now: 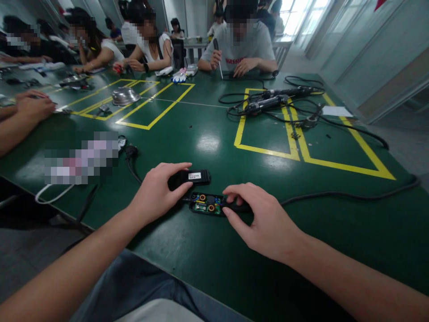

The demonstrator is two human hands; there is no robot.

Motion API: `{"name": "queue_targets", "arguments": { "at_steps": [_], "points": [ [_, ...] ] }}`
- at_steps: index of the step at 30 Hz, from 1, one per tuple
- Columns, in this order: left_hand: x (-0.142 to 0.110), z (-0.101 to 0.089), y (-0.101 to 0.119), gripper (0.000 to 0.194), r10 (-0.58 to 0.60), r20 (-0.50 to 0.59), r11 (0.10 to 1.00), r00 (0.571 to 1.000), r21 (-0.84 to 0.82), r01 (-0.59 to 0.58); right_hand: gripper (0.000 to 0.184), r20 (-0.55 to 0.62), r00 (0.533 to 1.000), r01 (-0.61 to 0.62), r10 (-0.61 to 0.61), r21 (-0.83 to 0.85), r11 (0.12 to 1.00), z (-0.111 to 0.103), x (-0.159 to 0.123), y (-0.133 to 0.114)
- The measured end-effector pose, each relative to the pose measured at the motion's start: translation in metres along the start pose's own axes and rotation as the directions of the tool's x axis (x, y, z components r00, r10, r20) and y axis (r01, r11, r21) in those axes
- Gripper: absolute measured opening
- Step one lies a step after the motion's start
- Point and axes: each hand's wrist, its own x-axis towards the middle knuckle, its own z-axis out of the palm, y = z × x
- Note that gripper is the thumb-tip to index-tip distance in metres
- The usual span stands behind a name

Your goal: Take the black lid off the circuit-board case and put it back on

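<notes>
An open black plastic case (207, 213) lies on the green table, with a circuit board showing inside it. Copper coils and blue and yellow wires are visible on the board. My right hand (259, 219) has thumb and fingers on either side of the case's right end, where a black cable (335, 193) runs off to the right. Just behind the case is its black cover (201, 176), which bears a white printed label. My left hand (162, 190) holds the cover's left end between thumb and fingers; its palm side is partly hidden.
A black plug (132, 152) and a blurred-out packet (83, 156) lie to the left. Black corded tools (268, 103) lie at the back right, over yellow tape outlines. A metal bowl (125, 95) stands farther back. Several people sit around the table.
</notes>
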Motion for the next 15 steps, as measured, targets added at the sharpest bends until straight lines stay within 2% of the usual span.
{"name": "queue_targets", "arguments": {
  "at_steps": [2, 4, 6, 9, 12, 15],
  "points": [
    [-0.001, 0.000, 0.000, 0.038, 0.039, -0.025, 0.999, 0.999, -0.004, -0.039, 0.025, -0.007, 1.000, -0.029, 0.029, 0.021, 0.999, 0.001, -0.001, 0.000],
    [-0.003, -0.003, 0.003, 0.032, 0.154, -0.077, 0.988, 0.985, -0.002, -0.155, 0.032, -0.013, 0.999, -0.046, 0.047, 0.045, 0.998, 0.001, -0.002, -0.001],
    [-0.007, -0.006, 0.007, 0.031, 0.292, -0.091, 0.955, 0.952, -0.026, -0.295, 0.039, -0.010, 0.998, -0.058, 0.058, 0.059, 0.997, 0.001, -0.002, -0.001],
    [-0.010, -0.010, 0.012, 0.034, 0.447, -0.025, 0.890, 0.894, -0.083, -0.448, 0.048, 0.022, 0.998, -0.061, 0.060, 0.052, 0.997, 0.000, -0.003, -0.003],
    [-0.009, -0.010, 0.012, 0.031, 0.498, 0.035, 0.864, 0.867, -0.110, -0.492, 0.049, 0.059, 0.997, -0.046, 0.045, 0.028, 0.999, -0.002, -0.002, -0.004],
    [-0.008, -0.009, 0.012, 0.029, 0.496, 0.056, 0.865, 0.866, -0.120, -0.488, 0.041, 0.072, 0.997, -0.035, 0.035, 0.006, 0.999, -0.003, 0.000, -0.004]
  ]
}}
